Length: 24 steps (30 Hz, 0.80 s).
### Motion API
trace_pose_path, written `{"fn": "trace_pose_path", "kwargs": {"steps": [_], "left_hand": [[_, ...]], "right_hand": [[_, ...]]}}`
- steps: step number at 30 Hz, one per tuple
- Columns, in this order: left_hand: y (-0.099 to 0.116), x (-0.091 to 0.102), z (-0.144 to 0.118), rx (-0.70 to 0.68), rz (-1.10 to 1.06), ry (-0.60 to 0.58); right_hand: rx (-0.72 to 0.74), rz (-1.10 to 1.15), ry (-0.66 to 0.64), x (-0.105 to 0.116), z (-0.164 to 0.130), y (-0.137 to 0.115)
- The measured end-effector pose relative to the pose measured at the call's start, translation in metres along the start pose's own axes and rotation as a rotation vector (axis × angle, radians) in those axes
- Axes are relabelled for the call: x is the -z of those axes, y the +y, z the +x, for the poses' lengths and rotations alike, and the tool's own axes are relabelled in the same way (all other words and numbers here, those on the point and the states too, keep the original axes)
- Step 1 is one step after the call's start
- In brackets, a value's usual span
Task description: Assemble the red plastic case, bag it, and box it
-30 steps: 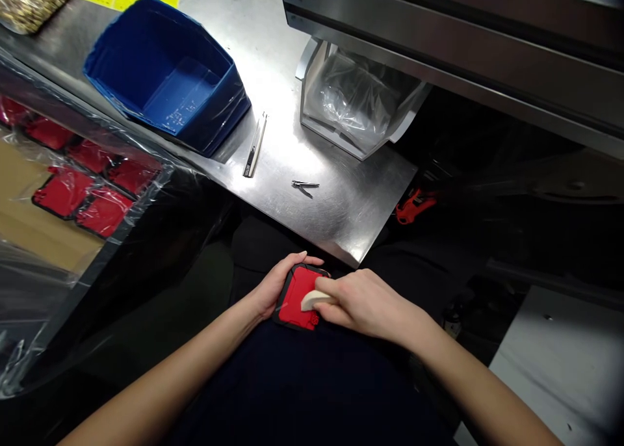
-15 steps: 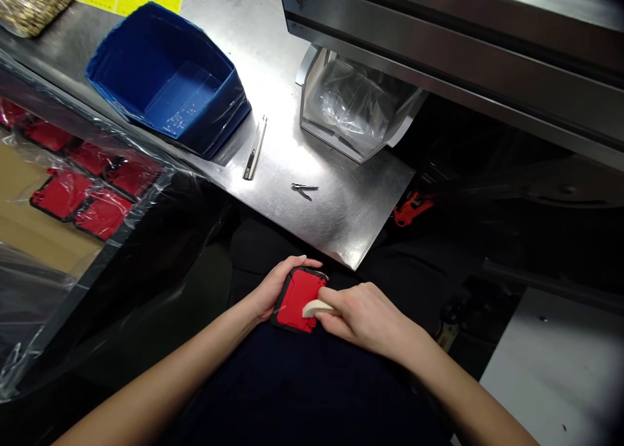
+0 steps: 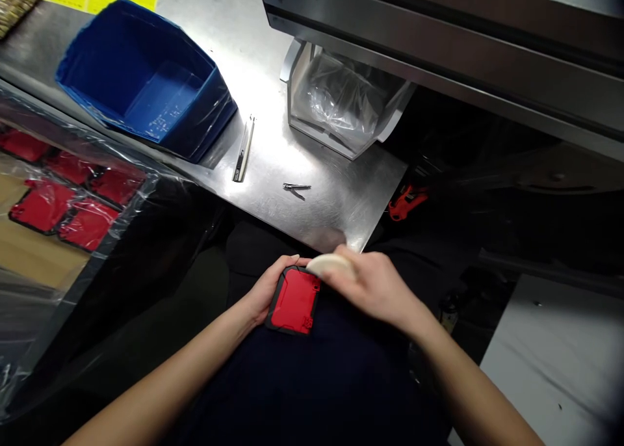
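My left hand (image 3: 266,288) grips a flat red plastic part with a black rim (image 3: 294,300), held over my lap just below the steel table's edge. My right hand (image 3: 373,285) is shut on a small cream-coloured block (image 3: 329,263), which sits at the top right corner of the red part.
On the steel table (image 3: 341,205) lie a blue bin (image 3: 146,82), a metal utility knife (image 3: 242,149), small nail clippers (image 3: 295,188) and a clear container holding plastic film (image 3: 341,101). A film-covered box of more red parts (image 3: 68,199) stands at left. A red tool (image 3: 407,202) lies below the table.
My right hand has lifted the cream block from the red part's face up to its top right corner. The view has shifted slightly left.
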<state>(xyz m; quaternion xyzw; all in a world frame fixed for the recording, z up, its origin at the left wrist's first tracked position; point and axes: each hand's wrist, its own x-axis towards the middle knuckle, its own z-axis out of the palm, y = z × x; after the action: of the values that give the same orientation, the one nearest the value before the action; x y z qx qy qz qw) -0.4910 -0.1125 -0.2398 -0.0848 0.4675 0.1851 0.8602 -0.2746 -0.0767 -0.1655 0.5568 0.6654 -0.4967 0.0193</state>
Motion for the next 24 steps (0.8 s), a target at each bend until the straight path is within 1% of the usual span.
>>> {"fn": "trace_pose_path", "kwargs": {"steps": [2,3,4,5,7,8,10,12,14,16,18,20,22,24], "left_hand": [[0.001,0.001,-0.002,-0.009,-0.009,-0.007],[0.002,0.001,-0.003,-0.012,-0.012,-0.011],[0.002,0.001,-0.003,-0.014,-0.013,-0.016],[0.002,0.001,-0.003,-0.016,-0.013,-0.020],[0.003,0.000,-0.003,-0.019,-0.007,-0.026],[0.003,-0.001,-0.004,-0.021,-0.004,-0.027],[0.003,-0.001,-0.006,-0.031,-0.002,-0.023],[0.003,-0.001,-0.008,-0.047,-0.013,-0.033],[0.002,0.001,-0.010,-0.064,-0.026,-0.084],[0.000,0.003,-0.012,-0.082,-0.031,-0.164],[-0.002,0.005,-0.011,-0.101,-0.021,-0.237],[-0.004,0.006,-0.010,-0.111,0.000,-0.278],[-0.008,0.004,-0.010,-0.110,0.016,-0.286],[-0.011,0.002,-0.011,-0.118,0.022,-0.270]], "right_hand": [[-0.164,0.126,0.189,0.012,0.008,0.021],[-0.224,0.142,0.252,0.015,0.014,0.032],[-0.256,0.146,0.287,0.017,0.019,0.041],[-0.259,0.155,0.294,0.016,0.026,0.049],[-0.201,0.211,0.277,0.013,0.038,0.061],[-0.169,0.200,0.286,0.011,0.042,0.065],[-0.149,0.052,0.326,0.011,0.043,0.074],[-0.179,-0.165,0.381,0.018,0.035,0.087],[-0.229,-0.336,0.425,0.031,0.023,0.105],[-0.276,-0.478,0.452,0.047,0.017,0.127],[-0.284,-0.624,0.422,0.060,0.022,0.152],[-0.247,-0.731,0.330,0.070,0.037,0.176],[-0.183,-0.806,0.228,0.076,0.055,0.195],[-0.103,-0.866,0.153,0.081,0.067,0.208]]}}
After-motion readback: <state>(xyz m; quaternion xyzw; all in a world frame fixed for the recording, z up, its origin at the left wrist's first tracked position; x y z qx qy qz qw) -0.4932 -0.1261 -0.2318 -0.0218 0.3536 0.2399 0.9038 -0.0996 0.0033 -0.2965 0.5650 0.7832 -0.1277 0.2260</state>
